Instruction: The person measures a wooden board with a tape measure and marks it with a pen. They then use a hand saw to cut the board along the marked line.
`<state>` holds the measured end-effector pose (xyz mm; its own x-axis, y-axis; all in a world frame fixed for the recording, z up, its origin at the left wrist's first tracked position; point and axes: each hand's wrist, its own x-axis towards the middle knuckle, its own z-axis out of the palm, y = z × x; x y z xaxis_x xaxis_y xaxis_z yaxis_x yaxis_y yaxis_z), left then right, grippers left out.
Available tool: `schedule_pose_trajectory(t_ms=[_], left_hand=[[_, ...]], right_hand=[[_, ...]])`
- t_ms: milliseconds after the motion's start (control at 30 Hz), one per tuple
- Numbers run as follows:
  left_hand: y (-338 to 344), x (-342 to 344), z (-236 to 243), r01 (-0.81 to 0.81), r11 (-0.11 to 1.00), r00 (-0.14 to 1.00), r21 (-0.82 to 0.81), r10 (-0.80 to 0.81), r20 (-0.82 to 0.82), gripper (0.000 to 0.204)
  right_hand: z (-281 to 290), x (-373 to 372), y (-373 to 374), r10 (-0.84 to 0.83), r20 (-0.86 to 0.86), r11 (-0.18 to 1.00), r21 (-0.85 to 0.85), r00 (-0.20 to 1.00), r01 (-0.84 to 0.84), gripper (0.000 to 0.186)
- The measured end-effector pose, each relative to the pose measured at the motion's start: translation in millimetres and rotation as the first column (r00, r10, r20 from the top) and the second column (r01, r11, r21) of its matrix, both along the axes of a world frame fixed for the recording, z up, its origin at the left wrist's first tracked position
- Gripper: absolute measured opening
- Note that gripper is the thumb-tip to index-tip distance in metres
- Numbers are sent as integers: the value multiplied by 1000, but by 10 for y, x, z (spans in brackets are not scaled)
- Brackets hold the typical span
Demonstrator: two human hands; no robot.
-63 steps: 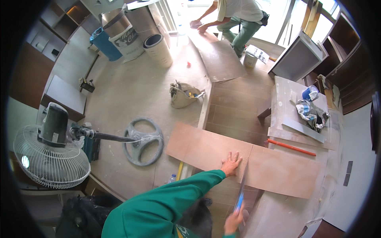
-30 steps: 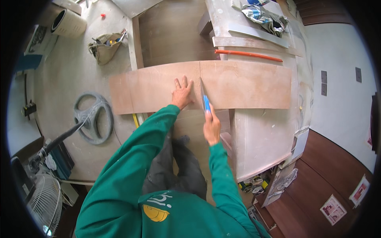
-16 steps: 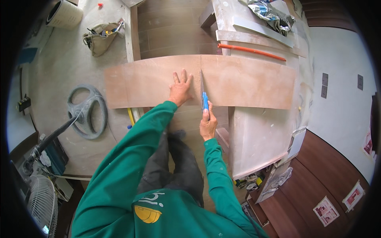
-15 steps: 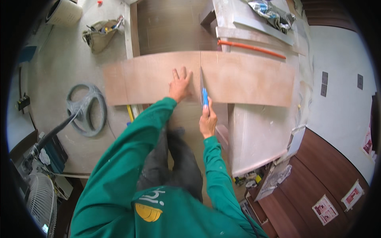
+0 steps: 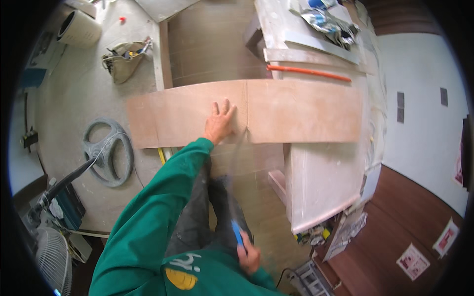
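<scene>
A long reddish-brown wooden board (image 5: 306,111) lies crosswise in front of me, bridging a gap between two work surfaces. A straight line runs across it near the middle, from the far edge toward the near one. My left hand (image 5: 219,121) presses flat on the board left of this line, fingers spread. My right hand (image 5: 250,255), close to my body, is closed round the blue handle of a hand saw (image 5: 237,233). The saw's thin blade is smeared by motion and stretches up to the board's near edge by the line.
A pale surface on the right carries an orange tube (image 5: 308,73) and crumpled silvery packaging (image 5: 332,27). To the left are a tool bag (image 5: 123,64), a white bucket (image 5: 80,29) and a dusty round fan base (image 5: 108,153). A fan (image 5: 53,259) is at lower left.
My right hand has pulled the saw back from the board toward my body. The left hand keeps its place on the board. The whole view has shifted slightly.
</scene>
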<state>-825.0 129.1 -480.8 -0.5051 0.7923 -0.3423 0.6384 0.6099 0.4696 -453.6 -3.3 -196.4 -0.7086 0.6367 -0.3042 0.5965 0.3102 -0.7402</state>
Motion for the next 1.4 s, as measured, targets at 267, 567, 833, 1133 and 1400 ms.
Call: schedule_pose_trajectory(t_ms=[267,567,833,1133,1400], left_hand=[[52,25,263,-24,998,999,-56,23,-26,102],[-18,15,190,-40,999,999,-21,39,-12,106],[12,20,266,-12,999,1000,-47,12,-3,107],[11,113,186,14,998,1000,-64,-16,-26,105],[-18,35,233,39,996,998,-78,-42,-43,106]], right_hand=[[513,-105,608,-554,-5,757,-418,832,502,56],[-52,-552,940,-528,40,755,-435,848,490,55],[207,-477,837,-357,146,912,-161,923,378,51],[85,-678,460,-341,161,925,-118,926,361,48],[-55,-862,925,-261,-64,965,-14,963,261,46]])
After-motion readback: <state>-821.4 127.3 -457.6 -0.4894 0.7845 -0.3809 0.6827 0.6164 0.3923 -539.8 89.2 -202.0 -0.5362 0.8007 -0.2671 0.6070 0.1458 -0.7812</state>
